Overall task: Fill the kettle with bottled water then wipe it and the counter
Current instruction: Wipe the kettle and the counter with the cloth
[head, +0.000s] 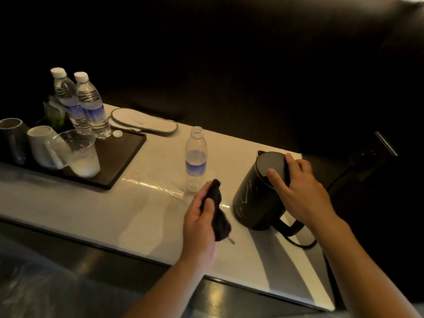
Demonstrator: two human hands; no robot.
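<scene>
A black electric kettle [254,200] stands on the pale counter [137,216] at the right, lid down, handle toward me. My right hand [298,189] rests on its lid with fingers spread over the top. My left hand [199,221] is just left of the kettle and grips a bunched dark cloth [218,212], a little apart from the kettle's side. An uncapped plastic water bottle [195,157], nearly empty, stands on the counter behind the cloth. Its white cap [117,133] lies on the dark tray.
A dark tray [119,157] at the left carries two sealed water bottles [82,104], a clear plastic cup [80,152], a white mug [42,145] and a dark mug [13,138]. Flat slippers [144,121] lie behind it. The kettle's cord [300,243] loops at the right edge.
</scene>
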